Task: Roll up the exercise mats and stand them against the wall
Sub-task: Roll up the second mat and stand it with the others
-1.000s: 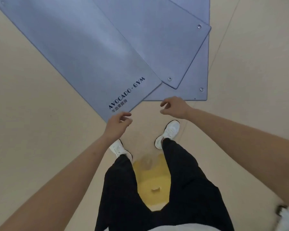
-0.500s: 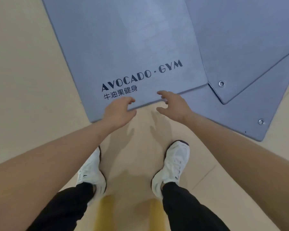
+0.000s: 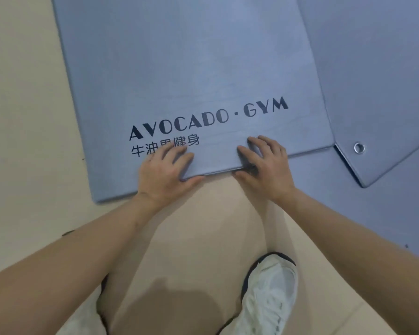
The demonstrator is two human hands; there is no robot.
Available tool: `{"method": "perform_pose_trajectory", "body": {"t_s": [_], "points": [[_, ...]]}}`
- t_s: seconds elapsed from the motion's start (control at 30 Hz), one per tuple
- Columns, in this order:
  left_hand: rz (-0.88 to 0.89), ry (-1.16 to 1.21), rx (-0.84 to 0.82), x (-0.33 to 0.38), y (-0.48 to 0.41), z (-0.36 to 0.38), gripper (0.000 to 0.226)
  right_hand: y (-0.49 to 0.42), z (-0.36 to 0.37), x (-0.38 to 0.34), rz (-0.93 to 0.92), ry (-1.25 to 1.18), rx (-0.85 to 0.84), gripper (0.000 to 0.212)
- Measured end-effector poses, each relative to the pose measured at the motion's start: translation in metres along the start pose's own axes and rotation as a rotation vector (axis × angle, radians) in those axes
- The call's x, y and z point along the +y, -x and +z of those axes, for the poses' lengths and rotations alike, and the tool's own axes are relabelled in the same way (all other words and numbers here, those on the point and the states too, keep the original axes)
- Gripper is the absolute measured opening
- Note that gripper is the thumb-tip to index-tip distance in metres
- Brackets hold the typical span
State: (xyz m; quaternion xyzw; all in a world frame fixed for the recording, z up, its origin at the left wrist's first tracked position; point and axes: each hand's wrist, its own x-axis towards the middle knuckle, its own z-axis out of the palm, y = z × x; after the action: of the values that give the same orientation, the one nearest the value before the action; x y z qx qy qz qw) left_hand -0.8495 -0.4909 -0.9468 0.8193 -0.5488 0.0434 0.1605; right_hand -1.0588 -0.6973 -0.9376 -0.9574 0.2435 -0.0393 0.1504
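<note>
Left hand (image 3: 165, 175) and right hand (image 3: 264, 170) pinch the near edge of the AVOCADO·GYM mat (image 3: 179, 68), fingers (image 3: 177, 154) atop, thumbs under; uneven curling could skew the roll

Mat (image 3: 191, 68): grey-blue, dark navy lettering (image 3: 208, 119). Adjacent mats (image 3: 377, 68): same grey-blue, silver eyelet (image 3: 359, 147). Floor (image 3: 22, 117): plain beige. Shoe (image 3: 271, 293): white, dark trim.

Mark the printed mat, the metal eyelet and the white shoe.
printed mat (image 3: 179, 68), head view, bare surface above lettering
metal eyelet (image 3: 359, 147), head view, its middle
white shoe (image 3: 271, 293), head view, laced upper
</note>
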Motion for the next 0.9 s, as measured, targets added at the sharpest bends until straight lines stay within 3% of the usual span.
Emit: {"method": "perform_pose_trajectory", "body": {"t_s": [0.13,0.33,0.5,0.6,0.9], "points": [[-0.16,0.03,0.03,0.016,-0.011,-0.027,0.057,0.001,-0.02,0.015,0.077,-0.012,0.195,0.046],[-0.324,-0.088,-0.097,0.02,-0.043,-0.065,0.071,-0.023,-0.06,0.001,0.283,-0.109,0.183,0.054],[-0.306,-0.183,-0.091,0.011,-0.076,-0.113,0.072,-0.058,-0.106,-0.031,0.325,-0.038,0.249,0.054],[-0.307,-0.226,-0.056,0.005,-0.091,-0.162,0.071,-0.071,-0.143,-0.056,0.29,0.04,0.304,0.058],[-0.342,-0.254,0.131,-0.021,-0.072,-0.338,0.071,-0.079,-0.304,-0.174,-0.027,0.212,0.169,0.071]]}}
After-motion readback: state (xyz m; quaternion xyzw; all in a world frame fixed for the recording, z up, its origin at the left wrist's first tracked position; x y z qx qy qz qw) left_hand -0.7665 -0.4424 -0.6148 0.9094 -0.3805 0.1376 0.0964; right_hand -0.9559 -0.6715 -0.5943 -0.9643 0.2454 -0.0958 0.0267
